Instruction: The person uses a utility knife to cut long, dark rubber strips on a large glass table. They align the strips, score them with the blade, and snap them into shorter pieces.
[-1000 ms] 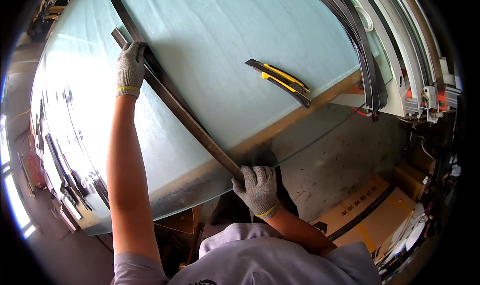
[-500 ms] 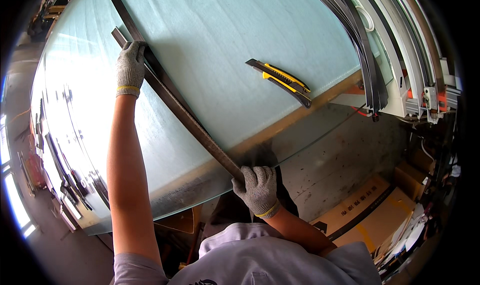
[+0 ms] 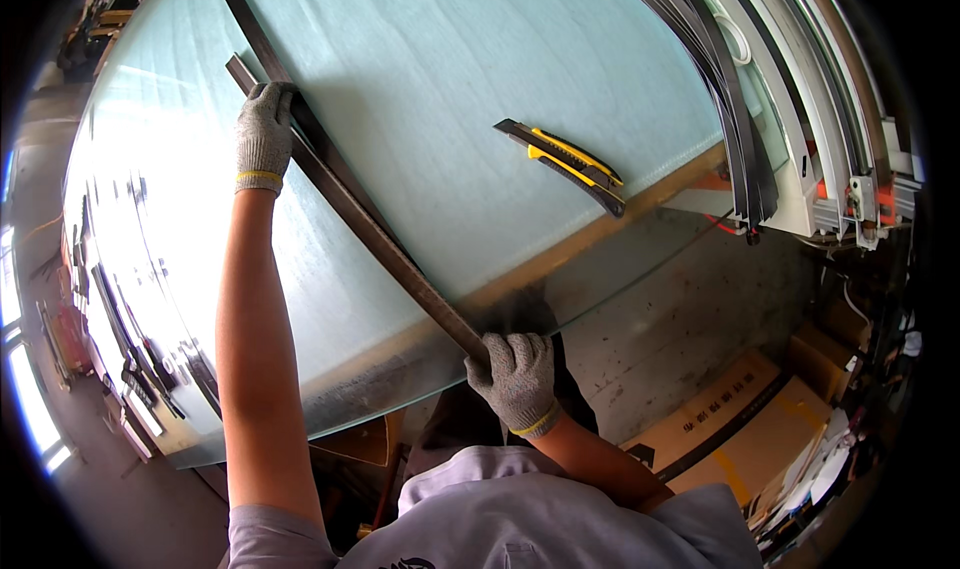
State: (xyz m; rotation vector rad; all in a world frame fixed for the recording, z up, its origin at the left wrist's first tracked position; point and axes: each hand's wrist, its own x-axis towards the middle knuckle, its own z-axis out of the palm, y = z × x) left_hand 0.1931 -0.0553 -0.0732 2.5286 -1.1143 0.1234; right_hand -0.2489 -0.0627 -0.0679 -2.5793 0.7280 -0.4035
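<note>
A long dark, narrow strip (image 3: 375, 244) with a raised edge runs slantwise across the glass-topped table (image 3: 420, 119). My left hand (image 3: 264, 141), in a grey knit glove with a yellow cuff line, is closed around the strip near its far end. At the near end, past the table's front edge, my right hand (image 3: 516, 379) grips the same strip in a matching glove. A second flat dark strip (image 3: 252, 27) lies right alongside, partly hidden beneath the first one and my left fingers. To the right, a yellow and black utility knife (image 3: 568, 164) rests on the glass.
A bundle of dark strips (image 3: 735, 139) hangs over the right table edge, beside white curved profiles (image 3: 800, 89). Assorted small tools and strips (image 3: 135, 339) lie along the left side. A flat cardboard box (image 3: 730, 419) is on the floor at lower right.
Almost nothing differs. The whole view has shifted very slightly, and both hands keep their hold on the strip.
</note>
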